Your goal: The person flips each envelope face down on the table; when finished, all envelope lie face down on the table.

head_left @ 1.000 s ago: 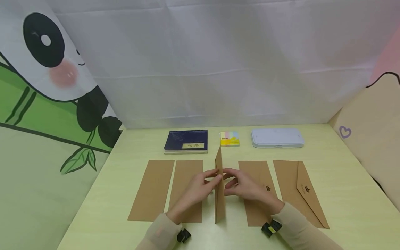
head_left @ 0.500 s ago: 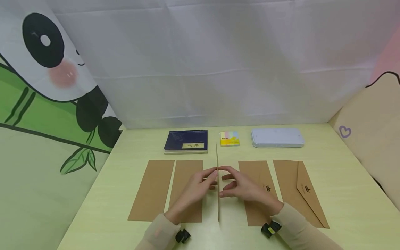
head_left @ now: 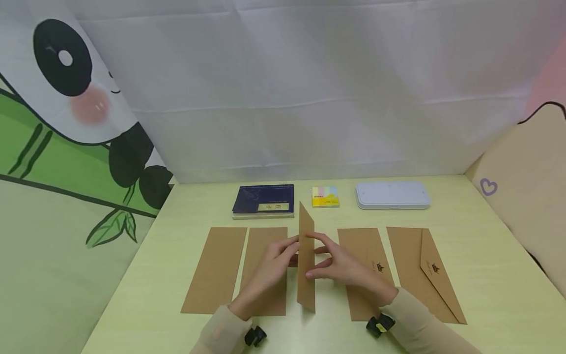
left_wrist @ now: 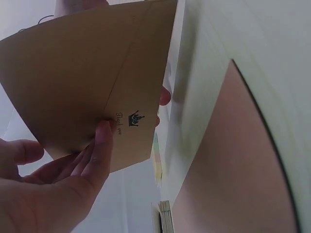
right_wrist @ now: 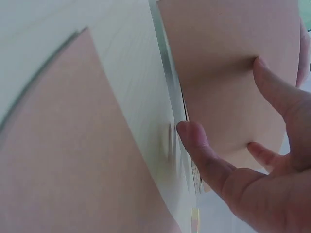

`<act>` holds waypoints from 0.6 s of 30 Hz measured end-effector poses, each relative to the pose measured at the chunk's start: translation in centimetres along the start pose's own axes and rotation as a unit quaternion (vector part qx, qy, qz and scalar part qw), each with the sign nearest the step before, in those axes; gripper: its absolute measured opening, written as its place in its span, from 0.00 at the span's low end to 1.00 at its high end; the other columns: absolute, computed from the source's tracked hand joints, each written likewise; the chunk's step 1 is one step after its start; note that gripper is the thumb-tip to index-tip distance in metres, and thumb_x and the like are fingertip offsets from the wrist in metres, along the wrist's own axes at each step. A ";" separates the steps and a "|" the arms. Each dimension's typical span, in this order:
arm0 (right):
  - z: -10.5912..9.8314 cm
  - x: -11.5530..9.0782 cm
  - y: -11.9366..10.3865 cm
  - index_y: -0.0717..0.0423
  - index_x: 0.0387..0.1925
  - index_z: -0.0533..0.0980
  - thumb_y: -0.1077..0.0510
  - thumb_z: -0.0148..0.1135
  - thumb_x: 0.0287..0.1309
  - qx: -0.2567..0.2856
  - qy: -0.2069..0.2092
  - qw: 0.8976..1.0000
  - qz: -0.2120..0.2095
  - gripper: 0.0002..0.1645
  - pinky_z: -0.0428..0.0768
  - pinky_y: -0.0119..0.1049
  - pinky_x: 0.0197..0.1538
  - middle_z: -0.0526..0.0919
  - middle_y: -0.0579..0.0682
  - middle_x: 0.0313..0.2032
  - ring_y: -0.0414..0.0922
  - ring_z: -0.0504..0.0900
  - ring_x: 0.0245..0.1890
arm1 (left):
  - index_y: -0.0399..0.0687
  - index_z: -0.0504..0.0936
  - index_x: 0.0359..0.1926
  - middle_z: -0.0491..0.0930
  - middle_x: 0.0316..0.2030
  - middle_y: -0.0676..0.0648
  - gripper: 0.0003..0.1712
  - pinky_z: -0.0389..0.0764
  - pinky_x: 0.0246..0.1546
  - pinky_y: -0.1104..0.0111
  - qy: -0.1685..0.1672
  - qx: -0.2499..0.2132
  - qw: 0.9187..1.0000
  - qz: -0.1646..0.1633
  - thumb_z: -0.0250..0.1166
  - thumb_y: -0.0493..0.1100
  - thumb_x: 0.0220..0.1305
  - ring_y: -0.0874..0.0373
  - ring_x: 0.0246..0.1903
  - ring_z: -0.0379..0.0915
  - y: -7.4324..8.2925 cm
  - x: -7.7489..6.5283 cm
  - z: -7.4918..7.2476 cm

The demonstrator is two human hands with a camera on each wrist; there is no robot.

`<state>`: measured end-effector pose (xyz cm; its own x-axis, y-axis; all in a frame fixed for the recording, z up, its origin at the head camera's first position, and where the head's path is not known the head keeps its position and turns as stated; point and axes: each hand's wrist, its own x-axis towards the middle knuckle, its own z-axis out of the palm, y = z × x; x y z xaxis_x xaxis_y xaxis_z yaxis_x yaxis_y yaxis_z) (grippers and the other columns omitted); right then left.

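Note:
A brown kraft envelope (head_left: 306, 265) stands on its long edge between the hands, close over the table. Its flap side, with a crown and "Thank you", faces my left hand (head_left: 276, 260); those fingers (left_wrist: 102, 138) lie on the flap and the thumb is at the upper edge. On the plain side, my right hand (head_left: 342, 263) holds it with thumb and index fingertips on the face, while other fingertips (right_wrist: 192, 131) come in at the lower edge. Two plain-side-up envelopes lie left, the outer envelope (head_left: 214, 270) fully visible. Two flap-side-up envelopes lie right, one partly under the right forearm.
Along the back of the table (head_left: 132, 295) sit a dark blue notebook (head_left: 261, 196), a pack of sticky notes (head_left: 325, 196) and a pale pencil case (head_left: 392, 195). A white cloth wall (head_left: 309, 98) rises behind them.
The held envelope has turned from showing its left side, through edge-on, to showing its plain right side. Both hands stay about the same place, with the left shifted slightly left.

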<state>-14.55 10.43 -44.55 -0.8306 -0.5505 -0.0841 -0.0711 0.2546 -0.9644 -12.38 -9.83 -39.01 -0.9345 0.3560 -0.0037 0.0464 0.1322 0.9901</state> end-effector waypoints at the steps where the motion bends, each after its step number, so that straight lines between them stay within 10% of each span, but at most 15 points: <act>1: 0.0 0.0 0.0 0.40 0.71 0.55 0.55 0.74 0.48 -0.004 0.003 1.000 0.003 0.53 0.78 0.46 0.46 0.67 0.66 0.60 0.47 0.84 0.40 | 0.25 0.69 0.61 0.74 0.53 0.31 0.21 0.79 0.42 0.63 0.002 -0.003 1.000 0.001 0.46 0.35 0.74 0.40 0.43 0.79 -0.2 0.1 0.0; 8: -0.1 -0.1 -0.1 0.48 0.67 0.63 0.51 0.76 0.45 -0.059 0.035 0.997 0.019 0.48 0.79 0.44 0.44 0.73 0.62 0.55 0.51 0.80 0.44 | 0.30 0.70 0.62 0.77 0.50 0.33 0.20 0.79 0.41 0.62 0.013 -0.033 0.999 0.013 0.49 0.37 0.74 0.43 0.42 0.79 -2.9 0.6 -0.7; 18: -0.3 -0.1 -0.1 0.53 0.58 0.73 0.52 0.77 0.43 -0.144 0.076 0.986 0.024 0.38 0.78 0.40 0.40 0.78 0.56 0.48 0.47 0.80 0.39 | 0.21 0.70 0.57 0.81 0.36 0.33 0.21 0.80 0.31 0.51 0.055 0.006 0.998 -0.004 0.58 0.29 0.65 0.43 0.27 0.79 -2.8 0.4 -1.9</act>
<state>-14.68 10.70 -44.36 -0.9082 -0.4128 -0.0682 -0.1660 0.5050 -0.8470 -13.58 -11.78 -41.56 -0.9679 0.2513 0.0050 0.0428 0.1453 0.9885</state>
